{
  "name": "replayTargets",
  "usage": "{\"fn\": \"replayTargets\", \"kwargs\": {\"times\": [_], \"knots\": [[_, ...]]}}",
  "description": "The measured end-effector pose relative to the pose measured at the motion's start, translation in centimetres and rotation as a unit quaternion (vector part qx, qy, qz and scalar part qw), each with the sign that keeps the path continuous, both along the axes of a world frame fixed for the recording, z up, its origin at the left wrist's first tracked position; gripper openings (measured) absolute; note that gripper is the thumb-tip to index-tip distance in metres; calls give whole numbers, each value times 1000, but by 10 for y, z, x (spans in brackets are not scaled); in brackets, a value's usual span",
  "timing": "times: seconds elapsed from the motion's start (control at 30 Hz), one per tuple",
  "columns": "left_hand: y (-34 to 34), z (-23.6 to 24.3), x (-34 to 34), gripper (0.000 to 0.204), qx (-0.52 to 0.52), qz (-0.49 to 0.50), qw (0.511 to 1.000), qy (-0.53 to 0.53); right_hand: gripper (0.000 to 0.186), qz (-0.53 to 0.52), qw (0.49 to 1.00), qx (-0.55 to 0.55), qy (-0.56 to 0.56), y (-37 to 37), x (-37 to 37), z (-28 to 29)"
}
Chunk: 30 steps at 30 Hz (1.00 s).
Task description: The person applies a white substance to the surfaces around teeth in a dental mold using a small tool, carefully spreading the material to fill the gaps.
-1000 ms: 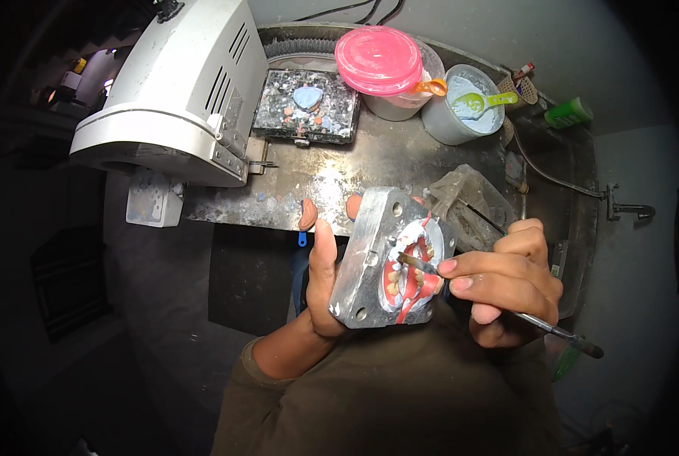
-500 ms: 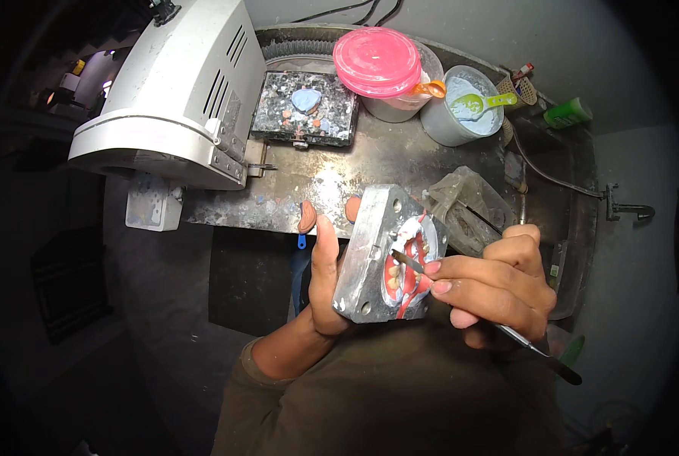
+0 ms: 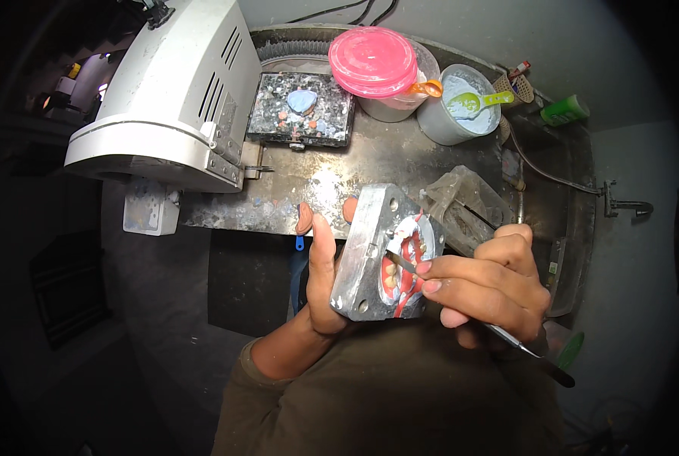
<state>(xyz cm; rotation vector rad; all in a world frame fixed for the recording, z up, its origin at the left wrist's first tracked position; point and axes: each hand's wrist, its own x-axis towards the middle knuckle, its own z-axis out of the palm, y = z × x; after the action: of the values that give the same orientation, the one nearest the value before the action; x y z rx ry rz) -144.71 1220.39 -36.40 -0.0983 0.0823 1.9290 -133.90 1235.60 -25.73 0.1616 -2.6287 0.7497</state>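
A grey metal flask (image 3: 358, 266) sits in my left hand (image 3: 320, 296), thumb along its left side, other fingers hidden behind it. Inside lies a white-plastered mould (image 3: 406, 285) with red wax and cream-coloured teeth, partly hidden by the tool. My right hand (image 3: 491, 289) grips a thin metal spatula (image 3: 518, 342), fingers closed around its handle; its narrow tip reaches into the upper left of the mould. Two reddish, rounded pieces (image 3: 304, 216) lie on the bench edge behind my left thumb.
A white machine (image 3: 172, 91) fills the back left of the metal bench (image 3: 271, 190). Behind stand a speckled black box (image 3: 301, 125), a pink-lidded tub (image 3: 370, 57) and a powder pot (image 3: 452, 129) with green scoop. A cloudy plastic container (image 3: 461, 213) and a sink tap (image 3: 628, 205) are right.
The flask and both hands have shifted slightly up and left. The spatula's tip has moved a little leftward in the mould, its handle end swinging left and somewhat down.
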Motion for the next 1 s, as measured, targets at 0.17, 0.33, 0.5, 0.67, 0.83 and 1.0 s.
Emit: {"fn": "replayTargets", "kwargs": {"times": [0.17, 0.33, 0.5, 0.67, 0.83, 1.0], "knots": [[0, -3, -2, 100, 40, -43, 998, -2, 26, -31, 998, -19, 42, 6, 11, -1], [-1, -2, -2, 99, 41, -17, 999, 12, 31, -20, 999, -10, 32, 3, 8, -9], [1, -2, -4, 95, 10, -22, 998, 52, 34, -21, 998, -16, 54, 6, 11, -8], [0, -2, -6, 96, 14, -29, 999, 24, 30, -22, 996, -34, 77, 4, 12, -13], [-3, -7, -14, 102, 63, -58, 995, -48, 23, -98, 977, -15, 189, 8, 16, -28], [-3, 2, -19, 109, 75, -44, 991, -97, 24, -143, 962, -27, 231, 8, 21, -37]]}}
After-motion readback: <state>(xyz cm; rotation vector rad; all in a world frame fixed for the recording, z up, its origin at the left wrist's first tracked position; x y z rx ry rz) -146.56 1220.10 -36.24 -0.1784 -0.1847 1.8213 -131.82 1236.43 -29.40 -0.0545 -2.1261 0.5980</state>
